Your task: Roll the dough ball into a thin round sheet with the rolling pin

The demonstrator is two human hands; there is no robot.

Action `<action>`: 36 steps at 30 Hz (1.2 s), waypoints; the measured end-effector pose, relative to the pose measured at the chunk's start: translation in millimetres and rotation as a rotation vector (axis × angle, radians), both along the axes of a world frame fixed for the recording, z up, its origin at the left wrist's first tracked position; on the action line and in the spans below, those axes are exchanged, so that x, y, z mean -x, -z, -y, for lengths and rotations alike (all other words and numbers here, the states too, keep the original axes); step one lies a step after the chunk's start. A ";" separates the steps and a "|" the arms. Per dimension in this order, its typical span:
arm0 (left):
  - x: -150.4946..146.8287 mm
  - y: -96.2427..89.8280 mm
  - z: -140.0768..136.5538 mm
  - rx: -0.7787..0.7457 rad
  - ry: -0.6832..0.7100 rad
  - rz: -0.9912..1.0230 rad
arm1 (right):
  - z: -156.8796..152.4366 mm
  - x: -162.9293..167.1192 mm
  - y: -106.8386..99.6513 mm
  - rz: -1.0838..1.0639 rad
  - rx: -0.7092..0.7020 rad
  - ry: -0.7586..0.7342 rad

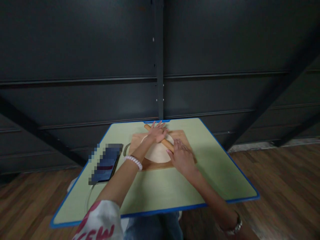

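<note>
A wooden rolling pin [167, 144] lies slantwise across a pale, round sheet of dough [157, 155]. Beneath the dough is a wooden board [186, 135]. My left hand [158, 132] rests on the far part of the pin, palm down, its fingers stretched out and spread. At the near end, my right hand [182, 155] grips the pin, with the thumb on one side and the fingers over the other. The pin's near tip is hidden under that hand.
The board sits on a light green table [212, 166] with a blue edge. To the left lies a tablet or phone [107, 165], partly pixelated, with a cable [90, 195]. A dark panelled wall [100, 100] rises behind the table.
</note>
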State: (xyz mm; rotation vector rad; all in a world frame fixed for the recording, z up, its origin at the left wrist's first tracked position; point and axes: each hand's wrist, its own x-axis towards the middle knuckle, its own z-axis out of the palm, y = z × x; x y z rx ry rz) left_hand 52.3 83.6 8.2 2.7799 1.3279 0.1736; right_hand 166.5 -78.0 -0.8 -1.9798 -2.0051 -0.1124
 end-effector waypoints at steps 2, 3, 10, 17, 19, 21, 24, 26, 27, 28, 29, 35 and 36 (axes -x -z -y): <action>-11.0 -3.3 -4.8 0.040 0.017 -0.001 | -3.8 -8.3 -1.1 0.005 0.014 -0.005; -16.3 -5.0 -7.0 0.060 0.023 -0.004 | -5.2 -11.9 -1.9 0.007 0.023 -0.003; -46.4 -7.5 -23.2 0.109 0.080 0.053 | -6.2 -22.7 -7.0 -0.045 0.045 0.004; -58.9 -6.2 -25.3 -0.046 0.220 0.118 | -7.9 -23.6 -1.0 -0.076 0.015 0.014; -54.1 -5.0 -23.6 -0.072 0.247 0.105 | -8.3 -22.3 0.8 -0.048 0.005 0.006; -45.1 -3.2 -21.0 -0.048 0.238 0.076 | -7.5 -18.5 2.1 -0.009 -0.002 -0.015; -27.1 -1.0 -15.1 0.012 0.215 0.033 | -3.3 -6.6 3.6 0.028 -0.027 -0.037; -15.4 -0.7 -10.2 0.030 0.197 0.022 | 1.0 4.0 4.2 0.025 -0.048 -0.020; -10.0 -0.9 -7.6 0.030 0.187 0.021 | 3.2 9.4 4.4 0.019 -0.054 -0.004; -4.9 -1.2 -4.9 0.026 0.179 0.023 | 5.4 14.5 4.5 0.012 -0.055 0.014; 0.0 -1.4 -2.1 0.021 0.174 0.024 | 7.5 19.1 4.6 0.005 -0.051 0.030; 34.2 0.3 15.9 -0.016 0.160 0.039 | 21.8 39.0 4.0 -0.014 -0.020 0.038; 41.1 1.4 18.7 -0.023 0.163 0.042 | 24.4 42.0 3.5 -0.014 -0.019 0.033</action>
